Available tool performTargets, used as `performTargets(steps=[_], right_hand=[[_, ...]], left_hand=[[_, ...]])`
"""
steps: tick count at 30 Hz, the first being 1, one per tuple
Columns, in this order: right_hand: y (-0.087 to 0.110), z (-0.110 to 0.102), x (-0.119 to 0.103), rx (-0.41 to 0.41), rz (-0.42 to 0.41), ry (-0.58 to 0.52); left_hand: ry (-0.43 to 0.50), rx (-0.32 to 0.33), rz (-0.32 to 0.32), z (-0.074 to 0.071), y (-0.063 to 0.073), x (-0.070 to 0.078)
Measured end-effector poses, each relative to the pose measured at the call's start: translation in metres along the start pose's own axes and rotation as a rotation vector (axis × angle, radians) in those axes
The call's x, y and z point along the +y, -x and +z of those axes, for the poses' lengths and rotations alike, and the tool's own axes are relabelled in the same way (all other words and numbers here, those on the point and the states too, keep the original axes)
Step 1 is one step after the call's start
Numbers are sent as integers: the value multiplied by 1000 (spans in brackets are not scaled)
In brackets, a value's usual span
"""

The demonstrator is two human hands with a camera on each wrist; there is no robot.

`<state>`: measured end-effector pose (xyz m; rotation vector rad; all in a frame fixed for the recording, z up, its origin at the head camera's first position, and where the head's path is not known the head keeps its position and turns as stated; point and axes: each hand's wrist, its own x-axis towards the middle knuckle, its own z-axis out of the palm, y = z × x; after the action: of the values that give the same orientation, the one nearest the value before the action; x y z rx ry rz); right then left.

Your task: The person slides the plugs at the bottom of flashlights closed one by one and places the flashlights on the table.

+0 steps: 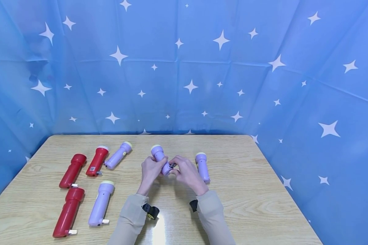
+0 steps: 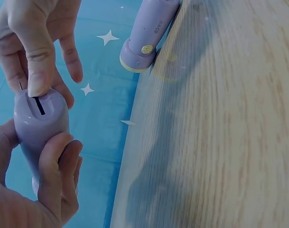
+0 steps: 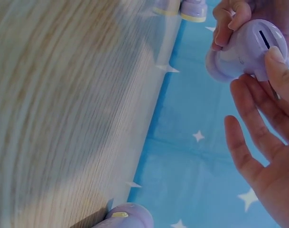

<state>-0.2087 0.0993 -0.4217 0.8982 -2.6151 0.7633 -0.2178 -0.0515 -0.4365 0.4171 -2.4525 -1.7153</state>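
Head view: a lilac flashlight (image 1: 160, 156) is held above the desk (image 1: 248, 204), its broad head toward eleven o'clock and its slotted tail (image 2: 54, 110) toward five. The left grip (image 1: 151, 168) is curled round the flashlight, which lies at that hand's one-to-two o'clock; the right grip (image 1: 186, 172) pinches the tail, at its nine o'clock. A second lilac flashlight (image 1: 203, 168) rests at three o'clock from the first.

Obstructed at left by three red flashlights (image 1: 68, 216) and two purple flashlights (image 1: 100, 207) — passable between these and the left hand (image 1: 151, 169). Obstructed just beside the right hand (image 1: 187, 172) by a lone purple flashlight (image 1: 203, 167) — passable over the tabletop (image 1: 257, 190) farther right.
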Motion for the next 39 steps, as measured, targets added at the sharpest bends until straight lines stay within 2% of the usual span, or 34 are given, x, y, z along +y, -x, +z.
performTargets(steps=[39], right_hand=[[-1, 3, -4, 0, -31, 49]], left_hand=[[-10, 17, 21, -2, 1, -3]])
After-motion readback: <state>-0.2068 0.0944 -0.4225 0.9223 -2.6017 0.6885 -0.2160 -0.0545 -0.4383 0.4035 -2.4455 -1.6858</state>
